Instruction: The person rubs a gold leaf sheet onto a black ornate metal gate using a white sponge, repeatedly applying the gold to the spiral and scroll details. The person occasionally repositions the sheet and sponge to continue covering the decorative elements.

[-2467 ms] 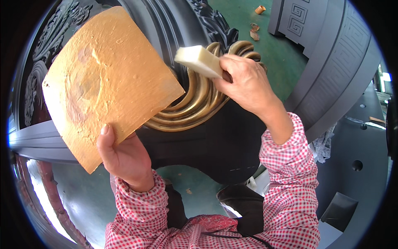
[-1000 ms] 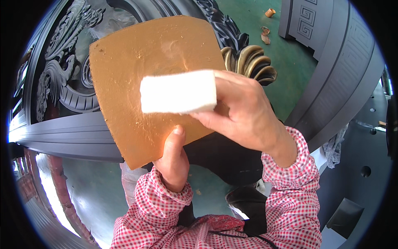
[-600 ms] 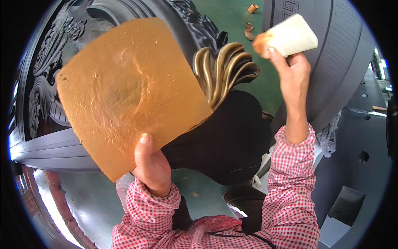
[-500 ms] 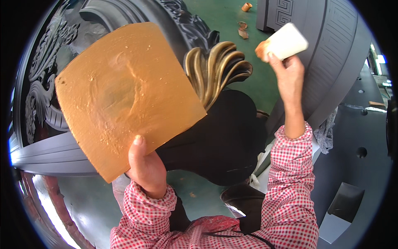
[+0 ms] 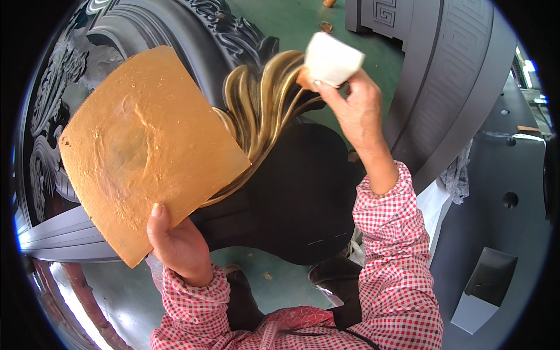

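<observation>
In the head view, your left hand point(image 5: 182, 248) is clamped on the gold-coated board point(image 5: 146, 157), thumb over the near edge, with the board spreading out beyond and to the left of that thumb. Your right hand point(image 5: 359, 108) is closed on the white sponge point(image 5: 333, 58), which sticks out past your fingertips, its tan-stained corner just ahead of your thumb.

A second ago the sponge was over the board, close to your left thumb. Then you had it out to the right, clear of the gold carving point(image 5: 259, 105). Now you have brought it back leftward, so that its stained corner overlaps the carving's curled tips, just left of your right fingers. Whether it touches them, I cannot tell.

The board has moved left with your left hand, leaving more of the carving uncovered between your hands. That suggests the work is now at the carving rather than at the board, with the sponge probably carrying some coating.

The black base point(image 5: 286, 198) lies between your hands, nearer your body than the carving; the grey curved piece point(image 5: 455, 76) stands right of your right hand.
</observation>
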Available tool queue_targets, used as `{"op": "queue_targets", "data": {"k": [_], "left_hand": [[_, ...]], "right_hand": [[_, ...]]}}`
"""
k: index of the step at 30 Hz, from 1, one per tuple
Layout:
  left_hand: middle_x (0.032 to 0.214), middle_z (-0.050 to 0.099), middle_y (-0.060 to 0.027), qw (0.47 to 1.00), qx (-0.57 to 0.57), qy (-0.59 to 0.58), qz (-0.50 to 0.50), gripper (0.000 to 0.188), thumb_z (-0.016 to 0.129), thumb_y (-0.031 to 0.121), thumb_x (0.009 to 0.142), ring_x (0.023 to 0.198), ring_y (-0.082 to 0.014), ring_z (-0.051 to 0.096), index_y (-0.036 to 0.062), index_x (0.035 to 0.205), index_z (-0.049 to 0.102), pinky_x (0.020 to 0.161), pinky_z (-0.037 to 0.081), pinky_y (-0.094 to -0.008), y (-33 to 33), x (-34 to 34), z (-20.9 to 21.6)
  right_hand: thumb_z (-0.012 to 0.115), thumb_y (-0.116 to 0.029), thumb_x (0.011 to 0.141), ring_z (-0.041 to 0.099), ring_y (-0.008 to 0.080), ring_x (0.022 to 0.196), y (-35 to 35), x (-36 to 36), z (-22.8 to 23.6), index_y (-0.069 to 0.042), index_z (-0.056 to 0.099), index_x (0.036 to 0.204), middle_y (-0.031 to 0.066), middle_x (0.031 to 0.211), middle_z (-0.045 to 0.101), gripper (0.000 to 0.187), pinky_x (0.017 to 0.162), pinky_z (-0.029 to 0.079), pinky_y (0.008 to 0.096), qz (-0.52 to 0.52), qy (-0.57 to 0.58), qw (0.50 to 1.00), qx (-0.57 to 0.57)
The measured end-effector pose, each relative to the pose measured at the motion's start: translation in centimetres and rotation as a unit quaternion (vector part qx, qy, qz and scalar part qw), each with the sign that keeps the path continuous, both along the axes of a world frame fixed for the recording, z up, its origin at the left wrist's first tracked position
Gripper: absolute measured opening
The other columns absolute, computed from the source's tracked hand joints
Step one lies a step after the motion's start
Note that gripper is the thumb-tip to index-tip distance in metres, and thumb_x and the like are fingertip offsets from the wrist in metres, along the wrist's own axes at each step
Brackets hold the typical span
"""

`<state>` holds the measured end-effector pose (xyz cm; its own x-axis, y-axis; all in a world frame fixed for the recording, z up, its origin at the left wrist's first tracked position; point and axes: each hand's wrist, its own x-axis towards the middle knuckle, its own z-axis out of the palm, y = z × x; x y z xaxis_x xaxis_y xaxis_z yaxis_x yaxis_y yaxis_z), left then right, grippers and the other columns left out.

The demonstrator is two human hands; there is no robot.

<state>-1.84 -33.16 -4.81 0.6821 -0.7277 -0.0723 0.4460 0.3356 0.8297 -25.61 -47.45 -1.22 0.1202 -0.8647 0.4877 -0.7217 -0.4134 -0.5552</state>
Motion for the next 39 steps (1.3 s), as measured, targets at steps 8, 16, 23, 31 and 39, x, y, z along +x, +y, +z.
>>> {"op": "queue_targets", "data": {"k": [8, 16, 23, 31, 39], "left_hand": [[0.120, 0.053, -0.0134, 1.000, 0.002, 0.004, -0.001, 0.043, 0.048, 0.014, 0.086, 0.107, -0.0226, 0.055, -0.0029, 0.126, 0.041, 0.086, 0.048, -0.0366, 0.1, 0.1, -0.1], [0.123, 0.051, -0.0144, 1.000, 0.014, 0.008, 0.006, 0.046, 0.048, 0.015, 0.087, 0.110, -0.0244, 0.054, -0.0024, 0.128, 0.039, 0.086, 0.049, -0.0384, 0.2, 0.1, 0.1], [0.123, 0.050, -0.0136, 0.999, 0.020, 0.016, -0.020, 0.049, 0.051, 0.016, 0.084, 0.114, -0.0226, 0.048, -0.0044, 0.126, 0.040, 0.098, 0.037, -0.0384, 0.2, 0.1, 0.5], [0.120, 0.052, -0.0157, 1.000, -0.004, 0.004, -0.020, 0.046, 0.047, 0.016, 0.088, 0.107, -0.0249, 0.056, -0.0038, 0.128, 0.038, 0.085, 0.051, -0.0389, 0.2, 0.5, -0.1], [0.120, 0.052, -0.0162, 1.000, -0.005, 0.008, -0.015, 0.045, 0.047, 0.016, 0.087, 0.107, -0.0255, 0.056, -0.0051, 0.126, 0.039, 0.084, 0.051, -0.0394, 0.3, 0.5, -0.1]], "right_hand": [[0.069, -0.021, 0.076, 0.062, 0.0241, 0.070, -1.6, -2.9, -0.7, -0.003, 0.062, 0.092, 0.0108, 0.081, 0.063, 0.025, 0.064, 0.049, 0.0323, -0.050, -0.012, 0.998, -0.047], [0.066, -0.016, 0.078, 0.062, 0.0203, 0.069, -1.2, -4.2, -1.3, -0.002, 0.061, 0.092, 0.0101, 0.083, 0.063, 0.021, 0.063, 0.048, 0.0318, -0.082, -0.038, 0.996, 0.025], [0.068, -0.018, 0.076, 0.062, 0.0252, 0.068, -1.5, -4.8, -2.0, -0.002, 0.061, 0.090, 0.0114, 0.081, 0.062, 0.023, 0.062, 0.048, 0.0349, -0.106, 0.048, 0.993, 0.008], [0.069, -0.013, 0.074, 0.059, 0.0220, 0.070, 0.4, -2.4, -1.3, -0.004, 0.059, 0.087, 0.0081, 0.078, 0.059, 0.019, 0.063, 0.048, 0.0324, -0.008, 0.020, 0.999, -0.042], [0.068, -0.009, 0.071, 0.056, 0.0264, 0.070, -0.5, -3.6, -1.2, -0.003, 0.056, 0.078, 0.0078, 0.074, 0.056, 0.015, 0.062, 0.046, 0.0372, -0.052, 0.101, 0.987, -0.111]]}}
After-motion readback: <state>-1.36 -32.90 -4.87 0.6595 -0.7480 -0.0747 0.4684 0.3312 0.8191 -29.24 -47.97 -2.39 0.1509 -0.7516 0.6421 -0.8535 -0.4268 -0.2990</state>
